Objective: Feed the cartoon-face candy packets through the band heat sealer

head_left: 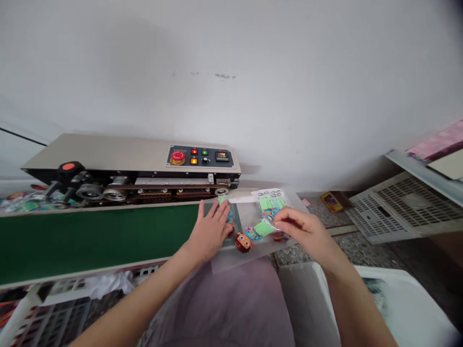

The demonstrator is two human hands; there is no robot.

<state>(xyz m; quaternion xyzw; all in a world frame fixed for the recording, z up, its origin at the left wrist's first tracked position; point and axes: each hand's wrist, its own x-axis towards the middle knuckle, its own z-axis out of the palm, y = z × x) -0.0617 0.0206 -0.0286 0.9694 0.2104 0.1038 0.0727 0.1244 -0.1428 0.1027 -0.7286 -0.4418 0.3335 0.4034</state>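
Note:
My left hand lies flat, fingers stretched, on a clear plastic bag at the right end of the green conveyor belt. The bag holds small colourful toys: green and teal pieces and a brown round-faced figure. My right hand pinches the bag's right part, fingers curled on the plastic. The bag's top edge lies by the intake of the band sealing machine.
The sealer has a control panel with a red stop button and lit switches. Sealed toy bags pile at the far left. A white plastic crate stands at right, a white bin near my right arm, crates under the belt.

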